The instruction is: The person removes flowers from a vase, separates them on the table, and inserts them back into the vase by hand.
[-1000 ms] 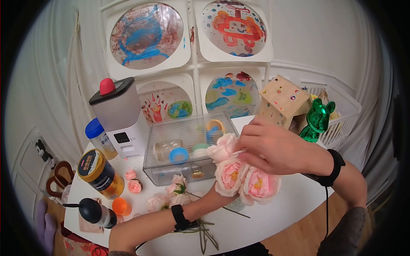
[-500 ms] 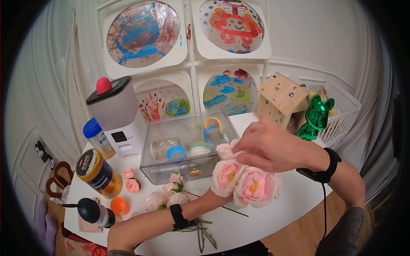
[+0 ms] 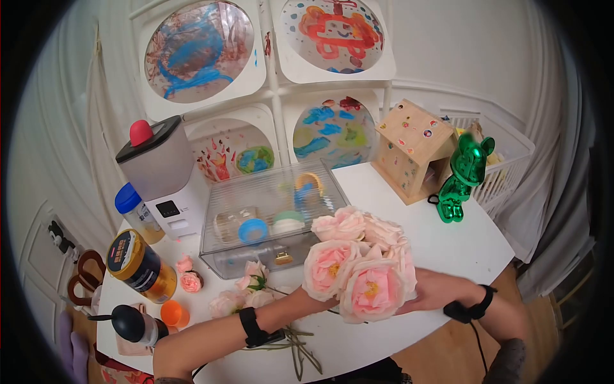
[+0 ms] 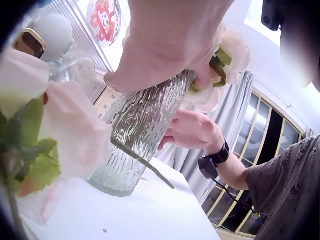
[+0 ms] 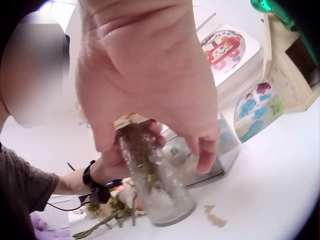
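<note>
Full pink roses (image 3: 374,291) stand in a textured glass vase (image 4: 142,130), their stems visible through the glass (image 5: 145,150) in the right wrist view. My left hand (image 4: 165,50) grips the vase near its rim; in the head view the blooms mostly hide that hand. On the vase's other side, my right hand (image 5: 142,75) has its fingers spread and relaxed around the upper part; contact is unclear. In the head view the right hand (image 3: 430,292) is partly behind the blooms. Loose pale roses (image 3: 233,301) and cut stems (image 3: 297,352) lie by my left forearm.
Behind stands a clear lidded box (image 3: 268,211). At left are a dispenser (image 3: 160,166), a gold-and-black jar (image 3: 141,269), an orange cup (image 3: 174,314), a black-topped bottle (image 3: 137,325) and small pink blooms (image 3: 190,281). A wooden house (image 3: 412,150) and green bear figure (image 3: 462,179) stand back right.
My right hand has let go of the upper bloom and moved down beside the vase, behind the flowers. The head view has shifted, so the background sits further left.
</note>
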`<state>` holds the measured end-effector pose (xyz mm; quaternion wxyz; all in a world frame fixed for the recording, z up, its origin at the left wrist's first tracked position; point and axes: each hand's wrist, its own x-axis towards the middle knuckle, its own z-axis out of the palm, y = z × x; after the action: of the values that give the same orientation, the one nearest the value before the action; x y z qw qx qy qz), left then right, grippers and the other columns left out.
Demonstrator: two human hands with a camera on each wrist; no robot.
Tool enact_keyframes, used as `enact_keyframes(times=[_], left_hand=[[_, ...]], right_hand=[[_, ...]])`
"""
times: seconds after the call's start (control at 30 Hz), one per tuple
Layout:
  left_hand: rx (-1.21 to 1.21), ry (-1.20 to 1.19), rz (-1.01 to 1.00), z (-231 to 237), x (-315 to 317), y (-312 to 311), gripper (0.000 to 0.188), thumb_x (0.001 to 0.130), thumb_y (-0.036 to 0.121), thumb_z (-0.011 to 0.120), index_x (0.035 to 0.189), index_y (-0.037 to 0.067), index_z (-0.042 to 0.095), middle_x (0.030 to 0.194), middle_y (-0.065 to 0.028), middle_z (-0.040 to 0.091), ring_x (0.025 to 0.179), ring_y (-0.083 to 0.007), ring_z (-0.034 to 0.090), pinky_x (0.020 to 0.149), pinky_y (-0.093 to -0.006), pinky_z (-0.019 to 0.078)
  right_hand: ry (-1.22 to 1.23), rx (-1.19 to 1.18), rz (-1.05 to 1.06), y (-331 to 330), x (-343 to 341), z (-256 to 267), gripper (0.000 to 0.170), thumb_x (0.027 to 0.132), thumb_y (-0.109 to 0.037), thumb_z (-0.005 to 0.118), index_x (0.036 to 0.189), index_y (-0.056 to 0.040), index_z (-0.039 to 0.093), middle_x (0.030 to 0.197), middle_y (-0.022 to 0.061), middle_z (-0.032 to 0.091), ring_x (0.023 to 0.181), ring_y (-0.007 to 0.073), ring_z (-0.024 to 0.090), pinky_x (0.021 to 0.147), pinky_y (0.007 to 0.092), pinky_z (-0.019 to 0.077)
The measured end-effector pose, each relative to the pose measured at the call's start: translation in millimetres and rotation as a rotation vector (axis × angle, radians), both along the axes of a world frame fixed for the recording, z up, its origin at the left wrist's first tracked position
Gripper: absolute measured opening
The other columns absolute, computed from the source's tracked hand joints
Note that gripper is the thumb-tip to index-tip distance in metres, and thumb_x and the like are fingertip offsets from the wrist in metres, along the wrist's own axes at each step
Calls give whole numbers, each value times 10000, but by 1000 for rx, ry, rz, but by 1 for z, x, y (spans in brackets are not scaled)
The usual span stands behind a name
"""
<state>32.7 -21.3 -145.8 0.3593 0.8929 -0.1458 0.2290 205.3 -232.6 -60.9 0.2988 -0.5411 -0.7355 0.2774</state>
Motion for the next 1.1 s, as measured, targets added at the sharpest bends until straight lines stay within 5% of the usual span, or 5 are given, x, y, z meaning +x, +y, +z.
enact_keyframes(times=[0.57, 0.63, 0.83, 0.93, 1.1], left_hand=[[877, -253, 438, -41, 36, -3, 505, 858, 225, 692, 1317, 113, 513, 1348, -109, 497, 1236, -273, 471, 1051, -378, 392], [-659, 195, -77, -18, 18, -9, 455, 859, 191, 673, 1282, 103, 531, 1305, -120, 532, 1180, -289, 512, 994, -395, 431], [-584, 157, 11, -13, 15, -13, 443, 860, 189, 669, 1273, 98, 534, 1293, -122, 538, 1171, -289, 517, 985, -397, 435], [-534, 136, 58, -7, 25, -18, 436, 861, 188, 667, 1267, 95, 536, 1286, -124, 542, 1165, -290, 521, 980, -399, 437], [-443, 105, 148, -3, 22, -21, 425, 863, 186, 663, 1258, 90, 539, 1274, -127, 549, 1155, -290, 526, 971, -401, 440]], right_hand=[[-32, 125, -228, 19, -23, 1, 524, 863, -135, 652, 1342, -50, 460, 1342, 159, 498, 1244, 349, 466, 1055, 377, 378], [-3, 130, -226, 18, -25, 9, 543, 854, -137, 664, 1347, -49, 455, 1338, 159, 502, 1243, 350, 470, 1054, 375, 381], [225, 201, -469, 0, -17, 43, 928, 672, -255, 843, 1439, -76, 352, 1386, 215, 441, 1264, 358, 451, 1046, 368, 385], [-153, 359, -554, -7, -24, 72, 1104, 577, -337, 901, 1472, -93, 302, 1452, 254, 333, 1302, 410, 386, 1055, 435, 360], [-699, 383, -93, 22, -51, 112, 1104, 555, -560, 865, 1442, -120, 376, 1518, 203, 254, 1359, 440, 280, 1085, 507, 275]])
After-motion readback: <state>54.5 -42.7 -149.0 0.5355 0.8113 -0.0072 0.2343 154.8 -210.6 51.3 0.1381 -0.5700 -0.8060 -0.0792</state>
